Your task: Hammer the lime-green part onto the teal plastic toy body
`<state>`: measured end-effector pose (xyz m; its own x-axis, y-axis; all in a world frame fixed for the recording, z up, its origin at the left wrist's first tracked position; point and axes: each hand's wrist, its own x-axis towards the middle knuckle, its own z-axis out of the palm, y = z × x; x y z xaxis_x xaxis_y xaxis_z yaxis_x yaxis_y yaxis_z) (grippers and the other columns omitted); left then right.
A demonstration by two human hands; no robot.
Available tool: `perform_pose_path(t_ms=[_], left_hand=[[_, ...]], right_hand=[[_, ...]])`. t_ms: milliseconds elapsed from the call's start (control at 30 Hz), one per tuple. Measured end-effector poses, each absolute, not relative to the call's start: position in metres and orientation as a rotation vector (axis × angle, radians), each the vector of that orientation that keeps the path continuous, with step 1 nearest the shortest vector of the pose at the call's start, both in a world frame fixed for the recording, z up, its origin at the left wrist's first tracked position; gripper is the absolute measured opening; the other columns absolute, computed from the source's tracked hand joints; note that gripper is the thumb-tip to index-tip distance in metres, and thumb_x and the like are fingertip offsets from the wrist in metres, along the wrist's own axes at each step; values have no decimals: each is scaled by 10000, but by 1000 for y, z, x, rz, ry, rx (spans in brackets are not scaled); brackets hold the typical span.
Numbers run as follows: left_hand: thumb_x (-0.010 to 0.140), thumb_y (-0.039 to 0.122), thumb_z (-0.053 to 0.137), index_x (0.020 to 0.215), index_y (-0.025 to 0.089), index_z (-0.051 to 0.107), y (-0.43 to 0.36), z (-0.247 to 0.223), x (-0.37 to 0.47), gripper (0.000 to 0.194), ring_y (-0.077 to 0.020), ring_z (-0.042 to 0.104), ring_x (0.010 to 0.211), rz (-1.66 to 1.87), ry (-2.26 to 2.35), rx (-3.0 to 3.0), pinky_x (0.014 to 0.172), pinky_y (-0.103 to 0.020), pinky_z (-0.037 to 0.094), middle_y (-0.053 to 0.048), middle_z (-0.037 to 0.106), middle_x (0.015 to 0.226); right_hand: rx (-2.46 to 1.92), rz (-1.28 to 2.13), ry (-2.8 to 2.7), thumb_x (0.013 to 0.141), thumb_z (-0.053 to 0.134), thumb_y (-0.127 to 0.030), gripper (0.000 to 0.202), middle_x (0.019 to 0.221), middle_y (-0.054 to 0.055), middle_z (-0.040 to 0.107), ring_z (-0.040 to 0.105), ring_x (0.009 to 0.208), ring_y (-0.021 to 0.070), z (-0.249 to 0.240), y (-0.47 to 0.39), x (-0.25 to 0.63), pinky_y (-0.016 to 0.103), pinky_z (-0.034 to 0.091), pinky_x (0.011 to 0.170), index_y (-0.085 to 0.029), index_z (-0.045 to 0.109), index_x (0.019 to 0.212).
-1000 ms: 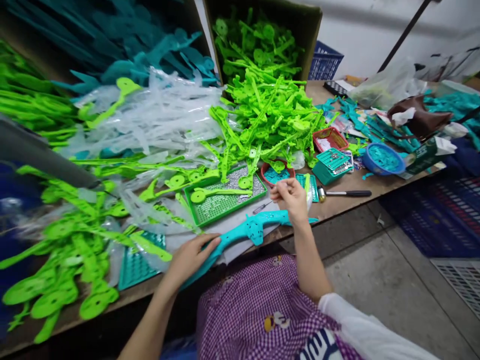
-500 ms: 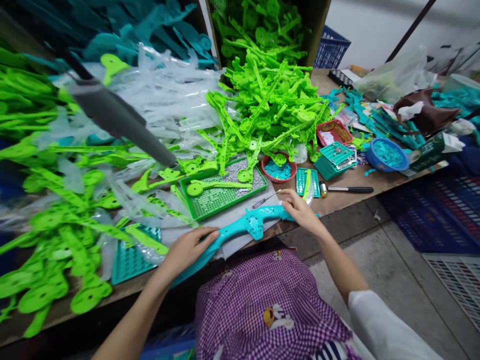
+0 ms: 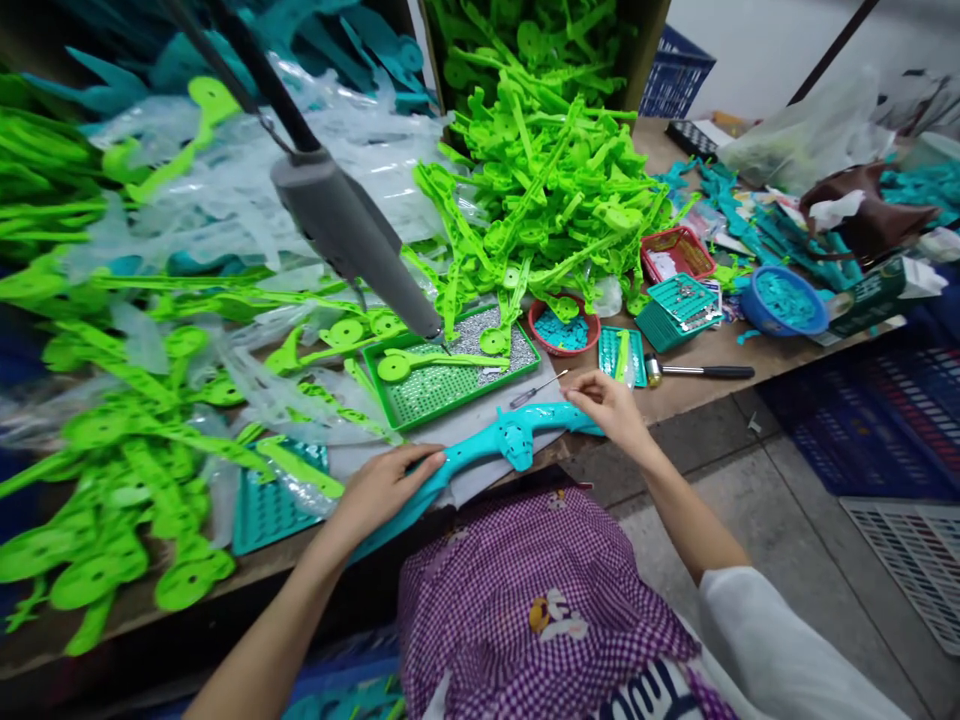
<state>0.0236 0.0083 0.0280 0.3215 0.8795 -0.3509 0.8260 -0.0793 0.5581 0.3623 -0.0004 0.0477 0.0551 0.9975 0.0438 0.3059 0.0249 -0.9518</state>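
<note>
A long curved teal plastic part lies along the front edge of the wooden table. My left hand presses on its left half, fingers spread over it. My right hand pinches its right end with thumb and fingers. A thin screwdriver lies just behind the part. Behind that stands a green tray of small screws with a green part on it. A grey hanging power tool points its tip at that tray.
Heaps of bright green plastic parts and clear bags cover the table, with a cardboard box behind. A red bowl, teal trays, a blue bowl and a hammer lie at right. Blue crates stand on the floor.
My right hand came down from above the table to pinch the teal part's right end. The grey hanging tool swung from the left edge to above the green tray.
</note>
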Motion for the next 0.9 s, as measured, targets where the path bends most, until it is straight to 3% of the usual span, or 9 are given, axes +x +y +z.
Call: perform_pose_path(t_ms=[100,333,467,667,900], left_hand=[[808,706,383,1103,241,765,8,28,24,670,-299,675,1109,98,1515,1900,988,-361,494,-62,742,1201],[794,712,378,1104,237,762,10,28,25,685,-300,682,1084,97,1491,1891,981,-360,498,-65,751,1176],[797,704,378,1113,229,758,10,30,26,685,-304,676,1091,99,1476,1894,992,-365,491,-66,748,1185],[806,686,366,1128,228,748,8,31,26,677,-306,670,1111,68,1495,1890,983,-368,489,-68,742,1197],[812,701,354,1120,225,750,9,30,26,691,-303,670,1119,82,1477,1897,984,-368,488,-71,742,1199]], right_hand=[[-1515,727,-1366,788,687,-491,273,909,63,732,681,898,215,44,-9,359,361,549,823,-219,679,773],[-1673,913,-1269,787,634,-535,322,638,10,680,623,571,170,31,-15,347,286,476,556,-225,567,734],[-1907,619,-1453,838,611,-492,310,610,19,678,641,602,188,32,-11,348,294,434,610,-228,576,680],[-2141,362,-1518,894,579,-444,278,731,74,742,681,706,231,25,-11,337,297,367,620,-218,641,743],[-2290,314,-1605,942,559,-410,279,802,113,755,678,759,239,26,-14,324,300,299,618,-191,683,822]])
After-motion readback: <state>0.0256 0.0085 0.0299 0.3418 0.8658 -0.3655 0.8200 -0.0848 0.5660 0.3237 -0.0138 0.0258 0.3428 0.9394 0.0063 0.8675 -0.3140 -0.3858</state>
